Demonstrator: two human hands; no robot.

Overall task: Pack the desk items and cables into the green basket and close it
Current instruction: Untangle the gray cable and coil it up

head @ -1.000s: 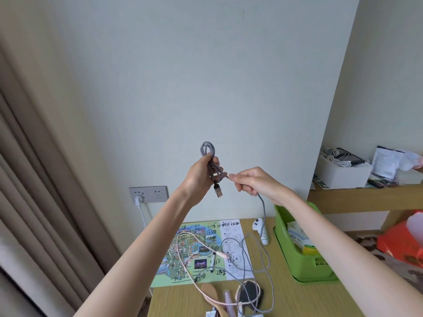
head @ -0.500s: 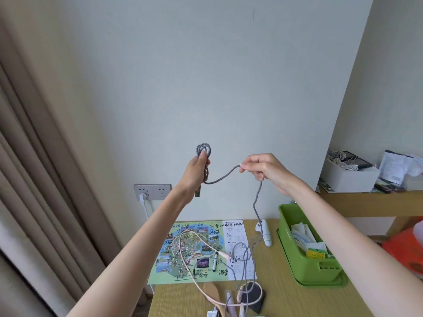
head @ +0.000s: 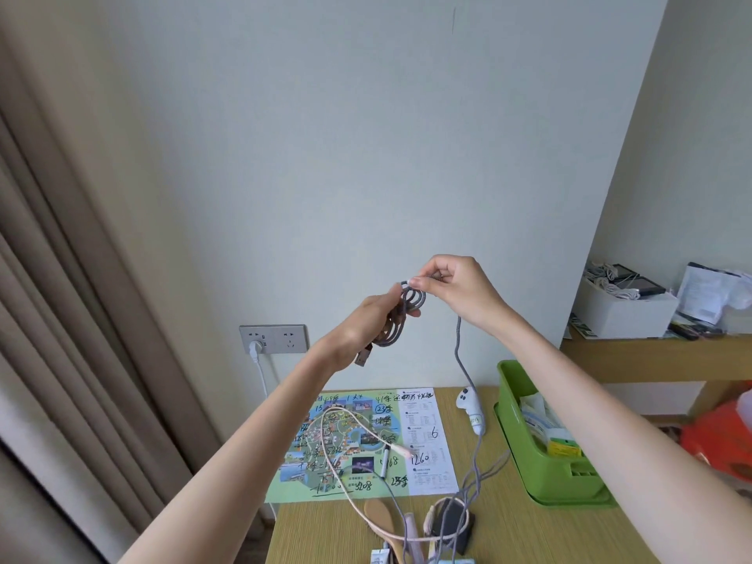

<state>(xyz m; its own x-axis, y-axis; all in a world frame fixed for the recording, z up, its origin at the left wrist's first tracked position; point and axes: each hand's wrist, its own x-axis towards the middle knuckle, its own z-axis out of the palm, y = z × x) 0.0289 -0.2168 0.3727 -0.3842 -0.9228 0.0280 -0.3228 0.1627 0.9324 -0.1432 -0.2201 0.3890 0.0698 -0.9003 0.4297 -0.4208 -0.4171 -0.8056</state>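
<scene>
1. From my feed, both hands are raised in front of the wall, above the desk [head: 508, 535].
2. I see the left hand [head: 366, 319] with its fingers curled round a coil of grey cable [head: 401, 321]; the loops stand up out of the fist and a USB plug [head: 363, 356] hangs below it.
3. The right hand [head: 455, 287] pinches that cable between thumb and fingertips, at the top of the coil and touching the loops.
4. From the right hand the loose length of the cable drops, passes in front of a white controller [head: 470, 405], and trails across the desk to the near edge.
5. The green basket [head: 545, 478] sits on the right side of the desk, open on top, with paper packets inside. I can make out no lid.
6. Left of the basket a printed map [head: 293, 470] lies flat, with a pink cable [head: 325, 441] looped over it and a pen [head: 384, 462] on top.
7. Near the front edge I see a wooden brush [head: 380, 519] and, beside it, a dark item I cannot identify.
8. A white plug sits in the wall socket [head: 272, 339].
</scene>
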